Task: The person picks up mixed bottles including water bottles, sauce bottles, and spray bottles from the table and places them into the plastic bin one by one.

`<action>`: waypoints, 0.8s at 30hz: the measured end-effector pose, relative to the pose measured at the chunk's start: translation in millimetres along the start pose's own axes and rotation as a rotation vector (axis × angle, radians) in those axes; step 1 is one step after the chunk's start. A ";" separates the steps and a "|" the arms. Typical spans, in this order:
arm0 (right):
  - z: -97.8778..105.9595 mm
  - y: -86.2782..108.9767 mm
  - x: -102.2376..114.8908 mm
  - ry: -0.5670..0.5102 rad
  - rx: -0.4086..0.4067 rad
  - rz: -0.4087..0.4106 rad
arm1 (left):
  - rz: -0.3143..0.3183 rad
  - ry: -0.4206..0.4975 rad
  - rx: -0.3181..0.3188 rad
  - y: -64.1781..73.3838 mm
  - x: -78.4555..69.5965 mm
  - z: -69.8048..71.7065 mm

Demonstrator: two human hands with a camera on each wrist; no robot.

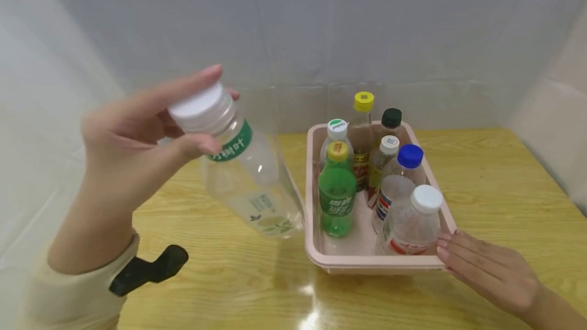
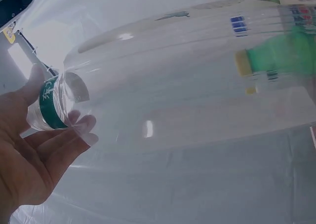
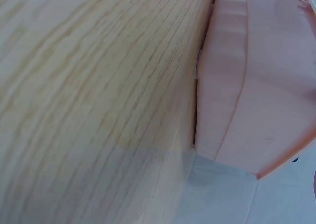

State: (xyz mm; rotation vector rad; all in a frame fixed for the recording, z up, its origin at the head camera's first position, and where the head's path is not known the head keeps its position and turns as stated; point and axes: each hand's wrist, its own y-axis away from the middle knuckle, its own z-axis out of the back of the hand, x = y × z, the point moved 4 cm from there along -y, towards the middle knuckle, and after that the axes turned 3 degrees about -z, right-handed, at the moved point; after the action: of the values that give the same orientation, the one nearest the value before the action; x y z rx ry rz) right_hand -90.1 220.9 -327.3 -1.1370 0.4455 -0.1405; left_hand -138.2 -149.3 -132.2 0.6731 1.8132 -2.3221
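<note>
My left hand (image 1: 116, 152) grips a clear plastic bottle (image 1: 257, 187) by its neck and white cap (image 1: 202, 103). The bottle hangs tilted above the table, its base near the left side of a pink plastic bin (image 1: 376, 263). A green band with white characters circles its neck, and in the left wrist view the bottle body (image 2: 173, 86) looks see-through. My right hand (image 1: 497, 274) rests straight fingers against the bin's near right corner. The right wrist view shows the bin's outer wall (image 3: 276, 86), with almost none of the hand visible.
Several bottles stand in the bin, among them a green bottle (image 1: 337, 197), a yellow-capped bottle (image 1: 361, 141), a blue-capped bottle (image 1: 396, 192) and a white-capped bottle (image 1: 410, 225). The bin sits on a wood-grain table (image 1: 220, 269). Pale sheeting (image 1: 293, 29) hangs behind.
</note>
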 end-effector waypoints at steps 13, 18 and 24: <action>-0.1 -2.8 0.6 -0.020 -0.050 -0.005 | -0.072 0.202 -0.157 -5.9 2.4 0.8; -0.2 -3.8 0.5 -0.016 -0.053 -0.004 | -0.061 0.210 -0.156 -8.9 -0.6 -11.8; -1.0 -5.8 0.5 -0.032 -0.066 0.004 | -0.049 0.208 -0.137 -4.2 -0.2 -26.2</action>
State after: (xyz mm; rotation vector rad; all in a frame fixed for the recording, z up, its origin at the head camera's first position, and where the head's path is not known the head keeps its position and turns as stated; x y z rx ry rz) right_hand -89.4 217.4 -322.6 -1.2011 0.4267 -0.1047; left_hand -132.5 -123.5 -133.2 0.8869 2.0764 -2.2025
